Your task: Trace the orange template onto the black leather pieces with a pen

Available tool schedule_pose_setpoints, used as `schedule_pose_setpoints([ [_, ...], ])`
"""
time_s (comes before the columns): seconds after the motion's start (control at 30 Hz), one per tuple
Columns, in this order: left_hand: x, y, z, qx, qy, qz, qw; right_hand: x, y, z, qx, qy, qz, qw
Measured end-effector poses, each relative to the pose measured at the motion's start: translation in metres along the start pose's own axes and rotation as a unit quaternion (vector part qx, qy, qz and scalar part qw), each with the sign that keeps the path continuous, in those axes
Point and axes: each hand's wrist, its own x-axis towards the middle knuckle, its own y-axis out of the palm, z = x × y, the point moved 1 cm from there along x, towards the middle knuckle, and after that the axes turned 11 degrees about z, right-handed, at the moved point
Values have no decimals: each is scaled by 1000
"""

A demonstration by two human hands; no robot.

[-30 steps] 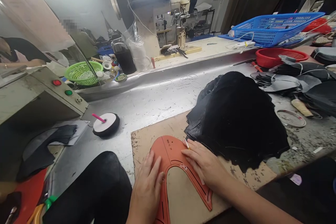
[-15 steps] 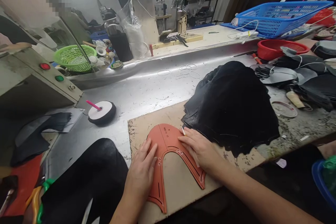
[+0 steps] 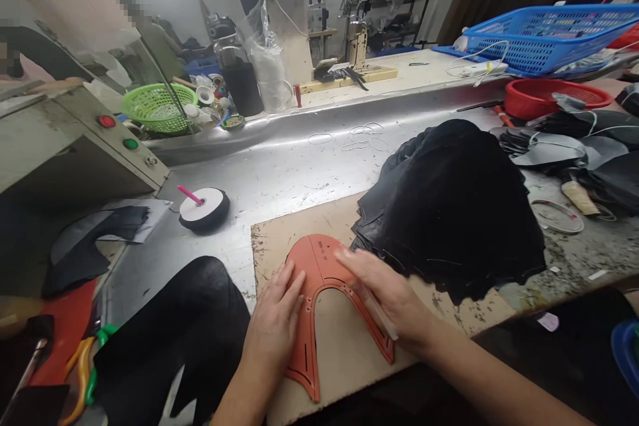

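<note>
U-shaped orange template lies flat on a tan board, approx. front & centre, rounded end away from the person, two legs pointing back. Printed nos. near the top, a thin line down the middle, dark slots along both legs.

Hands are apart, one per side. L hand rests palm-down on the template's L leg, fingers extended, not gripping. R hand is curled round a thin pale stick, over the R leg; a bit blurred, so can't tell if the stick's tip touches.

Just beside R hand, on the board's R part: big fanned pile of black pieces, w/ loose threads on top. L of the board: more black material, w/ yellow-orange handle & green handle at its L edge.

Metal surface runs behind; on it, a white-faced spool w/ pink stick poking up, plus thin loops farther back. Far L: box w/ red button & green button; green basket behind it.

Far R: blue basket at back, red basin in front of it, then grey & black cut pieces nearer, then a pale ring near the big pile's R edge.
</note>
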Motion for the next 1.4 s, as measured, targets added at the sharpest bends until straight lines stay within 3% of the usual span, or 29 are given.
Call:
schedule_pose_setpoints([
  [0.13, -1, 1, -1, -11, -5, -2, 1000, 22, 5, 20, 164, 11, 105, 981],
  [0.3, -3, 0, -2, -21, -4, 0, 1000, 34, 23, 21, 162, 59, 158, 972],
  [0.87, -5, 3, -2, -47, -23, 16, 999, 31, 29, 25, 82, 37, 182, 979],
  [1.0, -5, 3, -3, -41, -23, 22, 999, 28, 22, 31, 146, 65, 195, 968],
  [1.13, -5, 3, -5, -39, -29, 20, 999, 19, 27, 45, 220, 2, 206, 954],
  [1.4, -5, 4, -5, -46, -34, 20, 998, 8, 51, 55, 144, -128, 193, 962],
])
